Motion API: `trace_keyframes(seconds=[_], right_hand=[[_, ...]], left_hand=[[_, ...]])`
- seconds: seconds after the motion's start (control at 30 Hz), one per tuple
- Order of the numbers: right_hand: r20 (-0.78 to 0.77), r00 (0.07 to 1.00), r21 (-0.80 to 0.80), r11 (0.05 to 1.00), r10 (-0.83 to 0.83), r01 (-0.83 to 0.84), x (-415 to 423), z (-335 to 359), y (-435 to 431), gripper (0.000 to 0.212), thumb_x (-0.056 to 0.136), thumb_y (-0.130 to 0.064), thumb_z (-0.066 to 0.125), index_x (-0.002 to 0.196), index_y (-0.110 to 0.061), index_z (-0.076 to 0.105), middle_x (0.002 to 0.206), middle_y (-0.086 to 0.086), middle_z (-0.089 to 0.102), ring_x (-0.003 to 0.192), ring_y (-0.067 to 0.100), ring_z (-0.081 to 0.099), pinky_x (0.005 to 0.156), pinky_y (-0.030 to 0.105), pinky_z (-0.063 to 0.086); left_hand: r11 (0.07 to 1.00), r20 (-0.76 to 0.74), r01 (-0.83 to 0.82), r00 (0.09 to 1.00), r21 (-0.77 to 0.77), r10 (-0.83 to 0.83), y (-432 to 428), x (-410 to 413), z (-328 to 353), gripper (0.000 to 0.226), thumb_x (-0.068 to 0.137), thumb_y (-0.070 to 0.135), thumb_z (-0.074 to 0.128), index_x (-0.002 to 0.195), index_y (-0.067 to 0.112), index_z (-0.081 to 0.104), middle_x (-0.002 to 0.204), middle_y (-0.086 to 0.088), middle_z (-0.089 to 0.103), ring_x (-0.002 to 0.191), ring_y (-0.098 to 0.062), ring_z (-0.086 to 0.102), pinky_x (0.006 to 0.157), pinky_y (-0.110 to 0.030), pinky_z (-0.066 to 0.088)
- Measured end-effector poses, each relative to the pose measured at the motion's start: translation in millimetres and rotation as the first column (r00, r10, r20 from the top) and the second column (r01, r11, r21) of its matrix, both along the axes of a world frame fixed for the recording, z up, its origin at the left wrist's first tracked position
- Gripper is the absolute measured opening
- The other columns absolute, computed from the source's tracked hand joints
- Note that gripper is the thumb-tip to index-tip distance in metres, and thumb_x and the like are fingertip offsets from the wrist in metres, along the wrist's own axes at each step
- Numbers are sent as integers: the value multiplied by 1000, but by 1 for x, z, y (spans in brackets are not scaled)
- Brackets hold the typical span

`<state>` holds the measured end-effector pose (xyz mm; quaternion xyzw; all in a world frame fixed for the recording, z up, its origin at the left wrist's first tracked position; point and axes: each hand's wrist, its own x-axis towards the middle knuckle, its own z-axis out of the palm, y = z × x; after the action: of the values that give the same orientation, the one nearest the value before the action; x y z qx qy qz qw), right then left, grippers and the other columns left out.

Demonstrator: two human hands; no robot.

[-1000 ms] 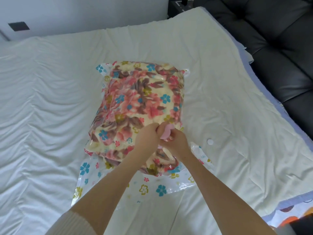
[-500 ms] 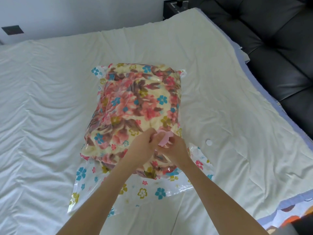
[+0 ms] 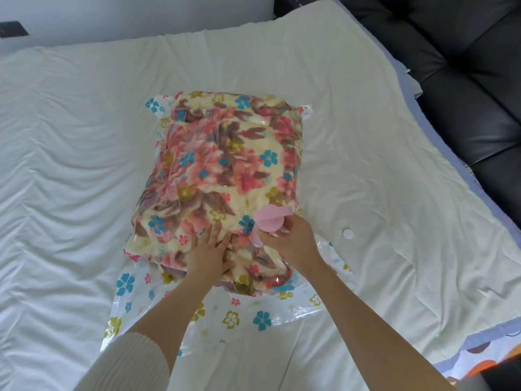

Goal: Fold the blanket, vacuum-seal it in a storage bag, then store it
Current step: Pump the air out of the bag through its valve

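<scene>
A folded floral blanket (image 3: 225,165) lies inside a clear storage bag (image 3: 231,320) printed with small flowers, in the middle of the bed. My left hand (image 3: 208,249) presses flat on the bag's near end, fingers straight. My right hand (image 3: 290,241) grips a pink hand pump (image 3: 272,220) that stands on the bag's near right part. The pump's base and the bag's valve are hidden by my fingers.
The bed is covered by a white sheet (image 3: 70,165) and a cream quilt (image 3: 380,165). A small white round cap (image 3: 348,233) lies on the quilt right of the bag. A black padded headboard (image 3: 465,80) runs along the right.
My left hand has let go of the pink pump and now presses flat on the bag. My right hand keeps hold of the pump, whose top is now uncovered.
</scene>
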<state>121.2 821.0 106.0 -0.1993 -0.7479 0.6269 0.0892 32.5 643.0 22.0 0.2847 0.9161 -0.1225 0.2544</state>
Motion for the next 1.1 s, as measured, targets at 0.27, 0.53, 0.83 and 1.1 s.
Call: trace_keyframes(seconds=[0.27,0.53,0.83,1.1], right_hand=[[2,1000,76,997,6,-6,2,1,1,26,74,-4,77,93,-17,64,65,-20,63,65,-1,58,57,8,44],[18,1000,109,994,15,-17,3,9,-1,37,76,-4,74,75,-35,54,62,-29,60,62,-6,57,58,7,41],[1,1000,44,999,14,-15,-1,6,-7,39,64,-34,75,101,-24,66,85,-15,69,78,-3,60,69,10,46],[65,997,108,993,-46,39,5,11,0,32,73,-8,75,67,-29,52,54,-18,57,53,-2,50,55,9,39]], left_hand=[[431,-60,14,994,902,92,43,22,156,50,95,51,33,122,17,59,98,10,58,87,-8,55,73,-13,40],[793,-200,187,976,579,-84,65,20,167,24,100,32,37,99,13,50,89,-2,40,80,-22,46,66,-26,30],[-117,274,-259,952,959,135,59,45,266,14,84,9,62,72,12,55,55,5,53,48,-5,47,48,-21,44],[153,466,-516,842,843,271,87,45,220,21,80,6,66,65,18,57,63,4,60,57,-5,54,59,-20,44]])
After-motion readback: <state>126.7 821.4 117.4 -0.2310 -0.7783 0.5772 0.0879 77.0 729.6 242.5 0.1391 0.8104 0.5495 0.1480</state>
